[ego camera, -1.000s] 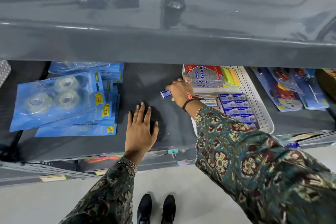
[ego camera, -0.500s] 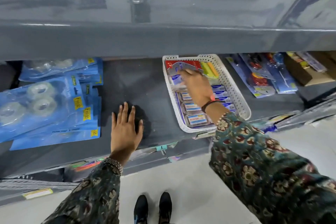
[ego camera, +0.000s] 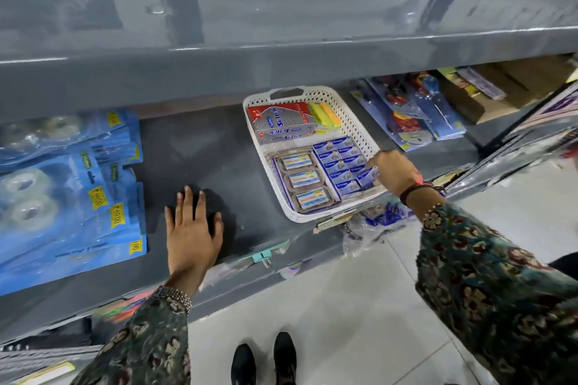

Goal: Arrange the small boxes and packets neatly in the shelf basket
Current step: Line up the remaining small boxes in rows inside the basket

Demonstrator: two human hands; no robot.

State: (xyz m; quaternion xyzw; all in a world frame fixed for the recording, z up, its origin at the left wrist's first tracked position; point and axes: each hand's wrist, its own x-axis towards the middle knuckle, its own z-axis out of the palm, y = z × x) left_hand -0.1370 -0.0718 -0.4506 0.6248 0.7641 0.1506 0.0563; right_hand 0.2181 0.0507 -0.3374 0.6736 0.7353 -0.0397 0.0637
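Observation:
A white perforated basket (ego camera: pixel 353 117) sits on the dark grey shelf. Inside lie red-and-silver long boxes (ego camera: pixel 281 126) at the back, yellow and green packets (ego camera: pixel 325 114), three clear-wrapped packs (ego camera: pixel 301 180) on the left and several small blue boxes (ego camera: pixel 339 159) in two rows on the right. My right hand (ego camera: pixel 395 170) is at the basket's near right corner, fingers pinched on one small blue box (ego camera: pixel 367 176) at the front of the row. My left hand (ego camera: pixel 192 233) lies flat, fingers spread, on the bare shelf left of the basket.
Blue blister packs of clear tape rolls (ego camera: pixel 62 194) are stacked at the left of the shelf. Blue carded tool packs (ego camera: pixel 413 112) and brown cartons (ego camera: pixel 500 87) lie right of the basket. An upper shelf (ego camera: pixel 281 56) overhangs. Tiled floor and my black shoes (ego camera: pixel 266 359) show below.
My right hand carried a small blue box from the shelf left of the basket, over the basket's back, down to the front of the right row. My left hand stayed flat on the shelf.

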